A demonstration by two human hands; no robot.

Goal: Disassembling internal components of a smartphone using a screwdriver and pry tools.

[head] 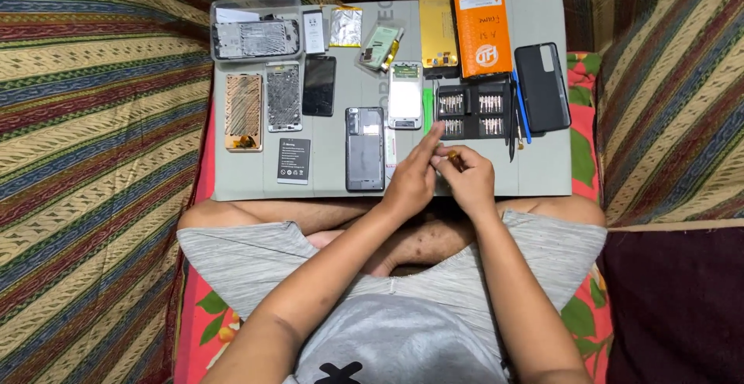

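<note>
A person sits cross-legged in grey shorts on a striped bedspread, both forearms reaching forward over the knees to the near edge of a grey work mat (pixel 542 175). The right hand (pixel 467 179) is closed in a grip on a small screwdriver (pixel 453 157), whose yellowish handle end shows just above the curled fingers. The left hand (pixel 414 175) touches the right, its fingers partly open and stretched toward the tool; whether it pinches anything cannot be told. Just beyond the hands lies an open black bit case (pixel 473 106) with rows of metal bits, a green pry tool (pixel 427 110) beside it on the left and a blue pen-like tool (pixel 522 109) on the right. Left of the hands a grey phone (pixel 364 148) lies with its back open, a black battery (pixel 294 160) near it. Farther off are a white phone (pixel 405 94), two bare frames, a black phone cover (pixel 542 86), an orange box (pixel 481 27) and a clear plastic case (pixel 256 29).
</note>
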